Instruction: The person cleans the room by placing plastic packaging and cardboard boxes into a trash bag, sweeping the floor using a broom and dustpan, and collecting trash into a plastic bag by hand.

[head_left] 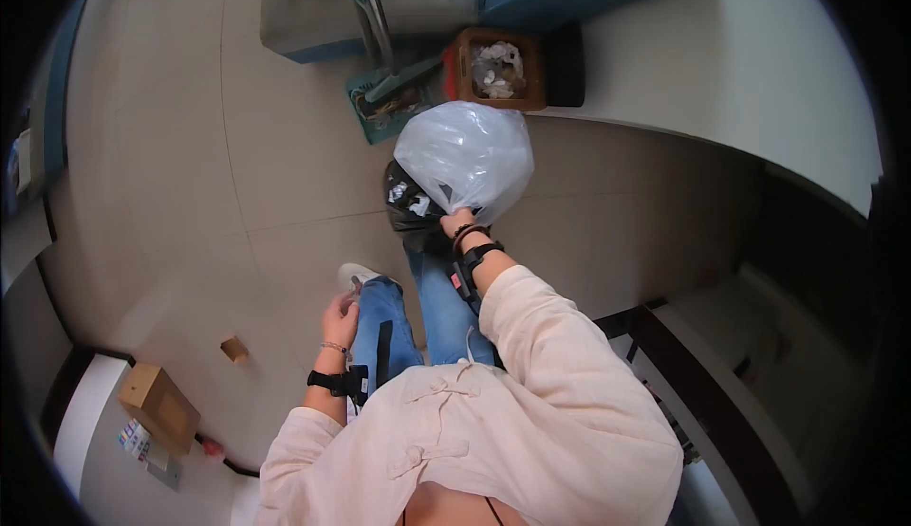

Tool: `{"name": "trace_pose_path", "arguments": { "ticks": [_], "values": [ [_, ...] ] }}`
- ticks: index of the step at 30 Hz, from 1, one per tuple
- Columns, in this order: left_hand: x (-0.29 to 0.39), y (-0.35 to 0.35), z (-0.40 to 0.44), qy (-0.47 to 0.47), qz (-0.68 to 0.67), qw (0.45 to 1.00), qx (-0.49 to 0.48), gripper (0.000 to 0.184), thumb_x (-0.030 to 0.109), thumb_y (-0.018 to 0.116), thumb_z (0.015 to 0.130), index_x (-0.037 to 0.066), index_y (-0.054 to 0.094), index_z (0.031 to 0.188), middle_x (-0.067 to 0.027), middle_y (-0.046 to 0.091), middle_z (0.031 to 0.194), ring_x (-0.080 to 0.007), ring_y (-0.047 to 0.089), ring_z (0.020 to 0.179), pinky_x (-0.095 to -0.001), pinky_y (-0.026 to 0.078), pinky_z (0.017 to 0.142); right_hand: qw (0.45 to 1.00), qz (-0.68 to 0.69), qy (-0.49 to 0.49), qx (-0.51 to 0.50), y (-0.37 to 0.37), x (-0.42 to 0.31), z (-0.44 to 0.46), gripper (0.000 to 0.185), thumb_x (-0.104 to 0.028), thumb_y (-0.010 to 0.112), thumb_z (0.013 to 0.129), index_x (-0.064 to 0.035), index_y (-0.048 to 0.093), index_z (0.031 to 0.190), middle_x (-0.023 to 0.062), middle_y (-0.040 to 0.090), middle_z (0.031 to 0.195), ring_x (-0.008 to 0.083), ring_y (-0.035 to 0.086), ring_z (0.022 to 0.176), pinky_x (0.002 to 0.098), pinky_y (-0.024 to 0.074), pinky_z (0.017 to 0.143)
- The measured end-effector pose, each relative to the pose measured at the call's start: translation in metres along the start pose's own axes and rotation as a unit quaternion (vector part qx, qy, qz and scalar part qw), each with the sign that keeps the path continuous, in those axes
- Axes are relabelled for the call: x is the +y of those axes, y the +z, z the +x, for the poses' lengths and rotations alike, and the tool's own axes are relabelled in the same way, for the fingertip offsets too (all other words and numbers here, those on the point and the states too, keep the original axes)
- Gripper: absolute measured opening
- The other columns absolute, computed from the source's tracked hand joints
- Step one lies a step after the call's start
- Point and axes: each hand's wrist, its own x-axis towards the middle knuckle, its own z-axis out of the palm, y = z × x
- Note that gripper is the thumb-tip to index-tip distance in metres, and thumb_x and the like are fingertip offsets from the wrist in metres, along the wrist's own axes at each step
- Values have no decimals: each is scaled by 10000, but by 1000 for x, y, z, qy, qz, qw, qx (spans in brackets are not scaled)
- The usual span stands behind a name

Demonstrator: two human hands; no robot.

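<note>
My right hand (458, 221) is closed around the gathered top of a puffed-out white plastic bag (465, 151). Beside and partly under it hangs a black bag (406, 205) with crumpled white and silvery scraps showing; whether my fingers also grip it is hard to tell. My left hand (341, 319) hangs low by my left knee, its fingers loosely curled and apart, with nothing visible in them. A white shoe (354, 274) shows just past its fingertips.
Beyond the bags stand a brown bin (534, 71) holding crumpled waste and a teal dustpan (384, 129) with debris and a long handle. A grey and blue sofa (418, 4) is behind them. A cardboard box (161, 407) sits at lower left, a small brown piece (233, 349) on the floor.
</note>
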Motion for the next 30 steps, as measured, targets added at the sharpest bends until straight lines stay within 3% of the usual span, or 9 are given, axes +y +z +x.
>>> {"name": "trace_pose_path", "arguments": {
  "ticks": [1, 3, 5, 9, 13, 17, 25, 29, 30],
  "values": [
    [0, -4, -6, -5, 12, 1000, -11, 301, 116, 524, 766, -9, 514, 1040, -121, 584, 912, -167, 555, 843, -265, 444, 745, 1000, -8, 8, 1, -5, 0, -4, 464, -195, 548, 634, 13, 500, 1045, 259, 504, 1049, 366, 487, 994, 349, 390, 845],
    [-2, 3, -16, -25, -6, 1000, -12, 301, 118, 525, 767, -6, 514, 1041, -120, 583, 916, -166, 554, 847, -264, 444, 743, 998, 62, 20, 7, 21, 55, 46, 445, -181, 541, 646, -3, 502, 1052, 197, 554, 951, 307, 556, 844, 353, 454, 687],
    [-11, 15, -18, -25, -14, 1000, -3, 306, 131, 531, 746, 9, 529, 1026, -147, 598, 891, -199, 581, 812, -290, 454, 730, 991, 87, 94, -26, 21, 87, 48, 397, -197, 506, 654, -46, 548, 1019, 203, 498, 1094, 330, 462, 1040, 356, 356, 900],
    [-12, 19, -29, -49, -8, 999, -16, 311, 128, 530, 746, 11, 526, 1034, -144, 598, 886, -198, 578, 815, -288, 454, 733, 967, 173, 169, 80, 14, 136, 17, 354, -180, 494, 664, 2, 561, 960, 213, 542, 1006, 354, 495, 982, 378, 377, 857],
    [7, 26, -17, -53, -25, 998, -25, 316, 127, 530, 751, -11, 518, 1036, -148, 591, 912, -200, 573, 841, -287, 450, 747, 986, 23, 39, 161, -51, 91, 4, 284, -150, 484, 685, 34, 568, 884, 258, 542, 937, 384, 514, 905, 409, 415, 788],
    [22, 38, -1, -58, -52, 997, -8, 316, 123, 527, 759, -29, 511, 1035, -154, 582, 941, -205, 568, 867, -286, 444, 762, 982, -27, 67, 172, -99, 55, 62, 273, -103, 467, 691, 53, 570, 889, 274, 537, 943, 386, 509, 930, 415, 410, 808],
    [7, 37, -8, -77, -36, 996, 4, 300, 114, 519, 764, -23, 512, 1031, -131, 584, 895, -175, 559, 816, -273, 448, 725, 975, 120, 61, 178, -133, 52, 116, 328, -166, 528, 675, 21, 561, 942, 218, 561, 958, 364, 513, 937, 377, 394, 806],
    [0, 35, -2, -43, -8, 999, 16, 288, 98, 516, 763, -26, 508, 1023, -108, 587, 843, -151, 554, 745, -261, 456, 680, 969, 138, -44, 202, -123, 46, 126, 352, -174, 564, 677, 0, 559, 983, 149, 589, 933, 264, 569, 850, 314, 439, 750],
    [-6, 30, -5, -39, -17, 999, 21, 288, 98, 516, 763, -26, 508, 1023, -108, 587, 843, -151, 554, 745, -261, 456, 680, 959, 235, -39, 152, -120, 31, 109, 327, -166, 553, 709, -20, 552, 1001, 126, 593, 907, 233, 576, 809, 292, 448, 699]
  ]
}}
